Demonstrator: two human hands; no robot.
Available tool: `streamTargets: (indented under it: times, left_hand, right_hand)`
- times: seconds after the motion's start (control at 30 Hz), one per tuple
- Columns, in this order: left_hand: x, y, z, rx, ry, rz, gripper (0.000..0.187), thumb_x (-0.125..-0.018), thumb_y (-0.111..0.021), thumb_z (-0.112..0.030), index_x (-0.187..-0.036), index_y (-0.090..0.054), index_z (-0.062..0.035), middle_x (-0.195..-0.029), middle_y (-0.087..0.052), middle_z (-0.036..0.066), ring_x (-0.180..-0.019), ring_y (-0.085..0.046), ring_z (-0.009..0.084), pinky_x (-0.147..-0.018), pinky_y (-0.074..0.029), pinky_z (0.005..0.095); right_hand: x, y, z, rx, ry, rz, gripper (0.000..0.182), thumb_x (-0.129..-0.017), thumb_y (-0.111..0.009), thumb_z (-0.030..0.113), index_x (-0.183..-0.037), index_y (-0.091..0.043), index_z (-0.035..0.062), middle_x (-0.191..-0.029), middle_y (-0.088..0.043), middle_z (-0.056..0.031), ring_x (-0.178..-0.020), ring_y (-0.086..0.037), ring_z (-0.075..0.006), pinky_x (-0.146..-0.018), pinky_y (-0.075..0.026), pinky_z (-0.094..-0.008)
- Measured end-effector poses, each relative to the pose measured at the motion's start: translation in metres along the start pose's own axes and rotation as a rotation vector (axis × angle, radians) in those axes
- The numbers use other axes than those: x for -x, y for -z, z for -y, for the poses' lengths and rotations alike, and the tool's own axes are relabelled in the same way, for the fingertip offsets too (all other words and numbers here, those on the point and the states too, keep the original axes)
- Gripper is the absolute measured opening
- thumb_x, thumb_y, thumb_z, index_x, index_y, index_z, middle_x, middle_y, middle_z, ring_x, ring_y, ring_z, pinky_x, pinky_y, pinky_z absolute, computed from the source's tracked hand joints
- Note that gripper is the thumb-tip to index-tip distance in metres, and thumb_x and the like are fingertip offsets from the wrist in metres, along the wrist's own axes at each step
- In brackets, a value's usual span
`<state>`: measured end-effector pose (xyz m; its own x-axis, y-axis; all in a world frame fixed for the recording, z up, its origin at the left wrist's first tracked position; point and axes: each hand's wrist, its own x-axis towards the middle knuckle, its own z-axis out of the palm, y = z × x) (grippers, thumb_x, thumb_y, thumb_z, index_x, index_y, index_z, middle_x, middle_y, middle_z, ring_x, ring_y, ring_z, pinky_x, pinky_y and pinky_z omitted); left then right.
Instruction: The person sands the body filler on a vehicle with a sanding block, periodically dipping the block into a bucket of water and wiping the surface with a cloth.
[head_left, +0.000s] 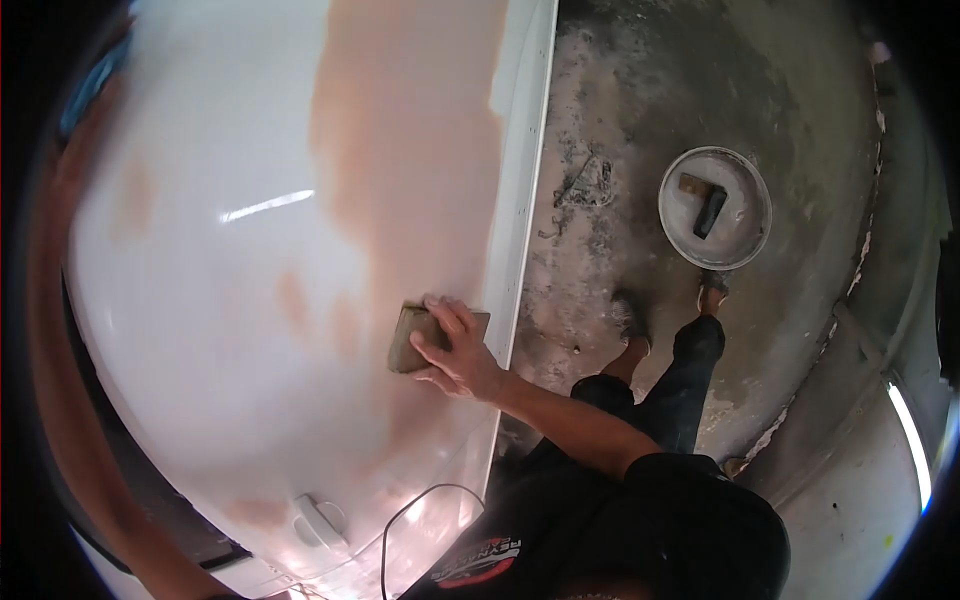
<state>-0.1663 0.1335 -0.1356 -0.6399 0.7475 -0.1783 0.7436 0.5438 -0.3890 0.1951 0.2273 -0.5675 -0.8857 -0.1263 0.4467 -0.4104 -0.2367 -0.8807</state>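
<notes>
My right hand presses an olive-brown sanding block flat against a white car door. Thumb and fingers are curled over the block, and its far corner shows past the knuckles. The block lies at the lower part of a wide peach-brown patch on the paint. Along the left edge of the view my left arm reaches far up. At its end my left hand, dim and partly cut off by the lens edge, is closed on a blue cloth.
A round bucket with a brown block and a dark block inside stands on the wet, stained floor near my feet. A door handle and a thin dark cable are at the bottom. The door's edge runs beside my right arm.
</notes>
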Motion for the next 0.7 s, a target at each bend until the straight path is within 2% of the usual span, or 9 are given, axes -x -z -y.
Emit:
streamTargets:
  times: [0.03, 0.17, 0.23, 0.3, 0.33, 0.4, 0.43, 0.63, 0.7]
  left_hand:
    - [-0.008, -0.001, 0.003, -0.019, -0.093, -0.027, 0.045, -0.087, -0.071, -0.042, -0.114, -0.071, -0.0063, -0.12, -0.069, 0.014, -0.108, -0.062, 0.0325, -0.094, -0.048, 0.0537]
    - [-0.011, 0.005, 0.001, -0.016, -0.065, 0.036, 0.046, -0.088, -0.071, -0.039, -0.119, -0.068, -0.0057, -0.123, -0.066, 0.015, -0.113, -0.059, 0.0324, -0.097, -0.046, 0.0525]
    - [-0.008, 0.009, 0.003, -0.017, -0.026, 0.111, 0.046, -0.09, -0.068, -0.037, -0.123, -0.065, -0.0057, -0.127, -0.064, 0.015, -0.118, -0.056, 0.0327, -0.101, -0.044, 0.052]
    - [-0.005, 0.013, 0.005, -0.016, 0.016, 0.185, 0.046, -0.092, -0.066, -0.035, -0.127, -0.062, -0.0058, -0.132, -0.061, 0.015, -0.123, -0.054, 0.0331, -0.105, -0.041, 0.0514]
    - [-0.002, 0.015, 0.005, -0.017, 0.036, 0.222, 0.046, -0.093, -0.065, -0.034, -0.129, -0.061, -0.0058, -0.134, -0.06, 0.015, -0.125, -0.052, 0.0333, -0.106, -0.04, 0.0512]
    - [0.004, 0.022, 0.005, -0.017, 0.084, 0.295, 0.047, -0.094, -0.063, -0.031, -0.134, -0.058, -0.0059, -0.138, -0.057, 0.016, -0.13, -0.05, 0.0336, -0.11, -0.037, 0.0506]
    - [0.005, 0.026, 0.005, -0.018, 0.108, 0.328, 0.047, -0.095, -0.062, -0.03, -0.136, -0.057, -0.0059, -0.14, -0.056, 0.016, -0.132, -0.049, 0.0338, -0.112, -0.036, 0.0504]
    - [0.01, 0.039, -0.003, -0.11, 0.168, 0.369, 0.048, -0.098, -0.059, -0.028, -0.141, -0.053, -0.0079, -0.146, -0.052, 0.015, -0.139, -0.045, 0.0333, -0.117, -0.033, 0.0497]
    - [0.012, 0.035, -0.007, -0.148, 0.168, 0.337, 0.048, -0.098, -0.06, -0.029, -0.141, -0.054, -0.0091, -0.146, -0.053, 0.014, -0.139, -0.045, 0.0326, -0.117, -0.033, 0.0498]
  right_hand:
    - [-0.004, 0.003, -0.004, 0.008, 0.013, 0.002, 0.07, -0.088, -0.069, 0.042, -0.15, -0.042, 0.0208, -0.154, -0.03, -0.0258, -0.13, -0.037, -0.0482, -0.106, -0.036, -0.0603]
    - [-0.069, 0.018, -0.065, 0.02, -0.012, -0.09, 0.069, -0.089, -0.066, 0.045, -0.15, -0.043, 0.0225, -0.155, -0.028, -0.0267, -0.131, -0.034, -0.0506, -0.108, -0.033, -0.0613]
    - [-0.139, 0.042, -0.109, 0.057, -0.168, -0.076, 0.073, -0.088, -0.067, 0.04, -0.153, -0.039, 0.0236, -0.155, -0.027, -0.0281, -0.131, -0.035, -0.0525, -0.108, -0.035, -0.0606]
    - [-0.226, 0.078, -0.154, 0.105, -0.23, -0.172, 0.073, -0.089, -0.065, 0.032, -0.155, -0.036, 0.0244, -0.155, -0.029, -0.0245, -0.133, -0.035, -0.0494, -0.106, -0.039, -0.0582]
    - [-0.267, 0.095, -0.171, 0.103, -0.276, -0.236, 0.069, -0.091, -0.063, 0.032, -0.154, -0.038, 0.0203, -0.152, -0.033, -0.0238, -0.131, -0.037, -0.0487, -0.107, -0.038, -0.0565]
    - [-0.324, 0.117, -0.214, 0.076, -0.16, -0.344, 0.068, -0.092, -0.062, 0.033, -0.152, -0.039, 0.0125, -0.147, -0.037, -0.0265, -0.124, -0.042, -0.0495, -0.107, -0.036, -0.0525]
    - [-0.335, 0.119, -0.222, 0.092, -0.134, -0.382, 0.062, -0.098, -0.054, 0.026, -0.153, -0.036, 0.0043, -0.144, -0.041, -0.0284, -0.129, -0.042, -0.0457, -0.111, -0.032, -0.0482]
    - [-0.339, 0.125, -0.212, 0.122, -0.197, -0.323, 0.065, -0.097, -0.056, 0.026, -0.154, -0.033, 0.0048, -0.144, -0.041, -0.029, -0.13, -0.042, -0.0449, -0.112, -0.031, -0.0487]
    - [-0.329, 0.117, -0.203, 0.077, -0.228, -0.326, 0.068, -0.093, -0.061, 0.029, -0.153, -0.037, 0.0101, -0.145, -0.039, -0.0286, -0.126, -0.042, -0.0485, -0.108, -0.035, -0.0521]
